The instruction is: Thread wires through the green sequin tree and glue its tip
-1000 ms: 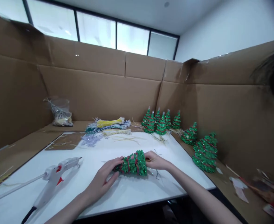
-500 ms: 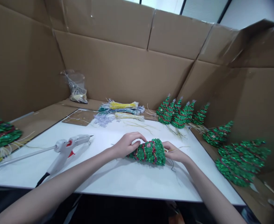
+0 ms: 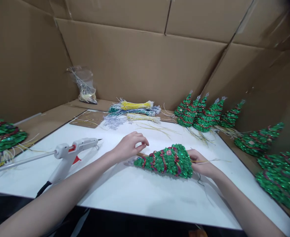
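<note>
A green beaded Christmas tree (image 3: pixel 164 161) with red garland lies on its side, its narrow tip to the left. My right hand (image 3: pixel 201 163) grips its wide base, some fingers hidden behind or inside it. Thin yellow wires and a dark wire come out there. Just above the tip, my left hand (image 3: pixel 130 146) has thumb and forefinger curled together in a pinch; whatever may be between them is too small to make out. A pale clear piece (image 3: pixel 130 162) shows at the tip, below that hand.
A white glue gun (image 3: pixel 72 151) stands on the white board (image 3: pixel 135 197) at left. Bundles of yellow and white wires (image 3: pixel 137 105), clear pieces (image 3: pixel 114 121) and a plastic bag (image 3: pixel 85 89) lie behind. More trees (image 3: pixel 199 112) line the right; another tree (image 3: pixel 3 135) is left. Cardboard walls (image 3: pixel 122 59) enclose everything.
My left hand has come off the tree's narrow part and sits above its tip, which now shows. My right hand still holds the base. The view has tilted down.
</note>
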The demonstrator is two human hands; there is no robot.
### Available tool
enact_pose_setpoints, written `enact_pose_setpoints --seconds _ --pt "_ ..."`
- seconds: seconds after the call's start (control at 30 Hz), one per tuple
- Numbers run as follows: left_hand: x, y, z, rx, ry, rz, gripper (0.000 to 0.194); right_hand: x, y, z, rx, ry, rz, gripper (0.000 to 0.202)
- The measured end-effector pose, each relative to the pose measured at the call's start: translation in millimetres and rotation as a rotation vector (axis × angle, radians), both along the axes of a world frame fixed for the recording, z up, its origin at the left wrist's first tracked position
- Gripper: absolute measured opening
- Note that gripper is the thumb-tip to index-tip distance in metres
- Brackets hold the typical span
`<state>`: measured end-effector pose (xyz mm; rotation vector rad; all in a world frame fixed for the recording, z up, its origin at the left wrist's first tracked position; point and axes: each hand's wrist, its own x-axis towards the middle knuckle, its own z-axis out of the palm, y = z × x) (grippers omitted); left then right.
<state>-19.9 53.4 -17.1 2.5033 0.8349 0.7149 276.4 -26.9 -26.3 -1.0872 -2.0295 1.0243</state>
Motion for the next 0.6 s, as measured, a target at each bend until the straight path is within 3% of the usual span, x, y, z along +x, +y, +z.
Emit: enact_pose_setpoints --seconds 0.1,0.23,0.4,0.5,0.6 --pt "-6.8 10.1 1.5 -0.026 0.183 0.027 0.012 2.4 0.6 -3.4 -0.006 0.015 -0.014 0.047" --pt "-10.8 12.0 5.2 -0.096 0.263 0.024 0.018 3.9 0.0 -4.9 -0.007 0.031 -0.020 0.049" --pt "-10.9 10.8 1.9 -0.102 0.349 -0.074 0.016 1.5 -1.8 -2.8 -0.031 0.015 -0.067 0.039" --pt "-10.7 12.2 0.7 -0.116 0.344 -0.091 0.018 -1.3 -2.8 -1.9 -0.005 0.017 -0.093 0.034" --pt "-10.5 13.3 5.7 -0.127 0.223 -0.009 0.016 -5.7 -4.7 -0.4 -0.015 0.037 -0.100 0.028"
